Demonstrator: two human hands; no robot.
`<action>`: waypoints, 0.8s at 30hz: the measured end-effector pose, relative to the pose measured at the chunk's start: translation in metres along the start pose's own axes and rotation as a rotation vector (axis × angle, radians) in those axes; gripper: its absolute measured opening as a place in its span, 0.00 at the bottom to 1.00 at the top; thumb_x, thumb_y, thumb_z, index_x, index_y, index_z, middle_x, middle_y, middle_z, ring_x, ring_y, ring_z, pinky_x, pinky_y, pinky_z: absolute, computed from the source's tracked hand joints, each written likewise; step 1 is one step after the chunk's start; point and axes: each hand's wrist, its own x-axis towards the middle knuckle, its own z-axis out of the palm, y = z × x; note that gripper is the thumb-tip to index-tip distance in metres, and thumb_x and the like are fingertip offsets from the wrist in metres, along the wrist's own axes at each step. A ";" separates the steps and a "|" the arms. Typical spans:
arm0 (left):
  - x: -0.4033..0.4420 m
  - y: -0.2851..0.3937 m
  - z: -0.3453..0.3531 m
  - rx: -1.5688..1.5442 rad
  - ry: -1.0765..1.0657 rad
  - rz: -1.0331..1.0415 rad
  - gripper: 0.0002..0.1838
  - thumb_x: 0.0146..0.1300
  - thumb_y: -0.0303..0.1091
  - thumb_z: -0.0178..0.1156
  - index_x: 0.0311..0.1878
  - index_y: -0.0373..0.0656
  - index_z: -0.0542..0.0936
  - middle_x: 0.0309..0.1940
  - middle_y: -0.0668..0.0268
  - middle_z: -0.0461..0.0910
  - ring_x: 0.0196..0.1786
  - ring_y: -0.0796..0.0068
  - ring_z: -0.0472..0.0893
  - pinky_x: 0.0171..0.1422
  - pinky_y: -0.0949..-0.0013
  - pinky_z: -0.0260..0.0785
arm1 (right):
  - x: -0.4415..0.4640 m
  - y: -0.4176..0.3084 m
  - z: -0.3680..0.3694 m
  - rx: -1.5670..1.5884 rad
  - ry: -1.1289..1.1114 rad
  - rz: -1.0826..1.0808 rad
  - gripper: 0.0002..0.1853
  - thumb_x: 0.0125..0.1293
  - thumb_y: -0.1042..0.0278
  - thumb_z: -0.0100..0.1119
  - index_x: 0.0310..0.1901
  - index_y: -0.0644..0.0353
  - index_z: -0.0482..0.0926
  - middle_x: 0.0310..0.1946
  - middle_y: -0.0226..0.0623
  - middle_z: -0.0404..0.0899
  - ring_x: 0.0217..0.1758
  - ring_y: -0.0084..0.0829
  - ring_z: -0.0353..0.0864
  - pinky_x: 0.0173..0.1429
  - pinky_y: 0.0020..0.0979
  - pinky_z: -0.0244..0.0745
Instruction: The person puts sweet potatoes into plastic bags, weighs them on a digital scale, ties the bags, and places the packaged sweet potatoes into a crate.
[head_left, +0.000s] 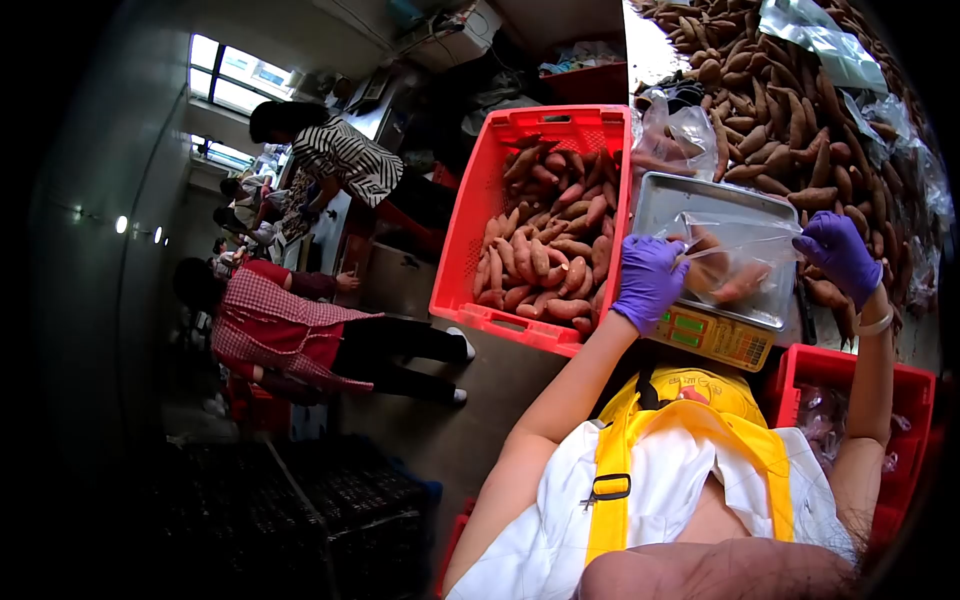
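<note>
A clear plastic bag (pixel 735 245) with a few sweet potatoes (pixel 742 282) in it lies over the metal tray (pixel 665 195) of a yellow scale (pixel 712 337). My left hand (pixel 650 282), in a purple glove, is closed at the bag's left side, with a sweet potato close to its fingertips. On the other side my right hand (pixel 838 252), gloved in purple too, pinches the bag's stretched corner. The plastic is pulled taut between both hands above the tray.
A red crate (pixel 446 245) of sweet potatoes stands left of the scale. Many loose sweet potatoes (pixel 790 120) cover the table beyond. Another red crate (pixel 912 425) holds bagged items at lower right. Several people are at the left, one in a checked apron (pixel 265 315).
</note>
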 end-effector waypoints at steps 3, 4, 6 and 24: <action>0.004 0.009 -0.027 -0.104 0.077 -0.027 0.13 0.57 0.41 0.65 0.40 0.43 0.82 0.32 0.57 0.78 0.39 0.56 0.75 0.52 0.55 0.61 | -0.008 -0.010 0.014 -0.131 0.094 -0.126 0.08 0.59 0.69 0.66 0.31 0.65 0.81 0.25 0.42 0.76 0.32 0.40 0.74 0.40 0.36 0.69; 0.007 0.007 -0.030 -0.129 0.126 -0.021 0.13 0.57 0.40 0.65 0.41 0.43 0.82 0.33 0.56 0.78 0.40 0.55 0.76 0.51 0.55 0.63 | -0.010 -0.005 0.021 -0.170 0.079 -0.134 0.08 0.58 0.66 0.66 0.31 0.62 0.81 0.27 0.42 0.77 0.35 0.44 0.75 0.42 0.39 0.69; 0.012 -0.007 -0.030 -0.083 0.215 0.058 0.15 0.58 0.38 0.65 0.47 0.43 0.81 0.35 0.56 0.80 0.41 0.54 0.77 0.51 0.56 0.66 | -0.013 -0.010 0.028 -0.147 0.072 -0.161 0.08 0.58 0.65 0.67 0.31 0.60 0.82 0.27 0.41 0.78 0.35 0.43 0.75 0.42 0.40 0.68; 0.047 -0.035 0.033 0.260 -0.177 -0.032 0.34 0.49 0.49 0.68 0.57 0.38 0.76 0.50 0.48 0.78 0.55 0.47 0.75 0.60 0.51 0.65 | -0.015 -0.042 0.055 -0.176 0.174 -0.194 0.13 0.58 0.58 0.67 0.29 0.61 0.82 0.23 0.42 0.77 0.30 0.43 0.77 0.41 0.38 0.73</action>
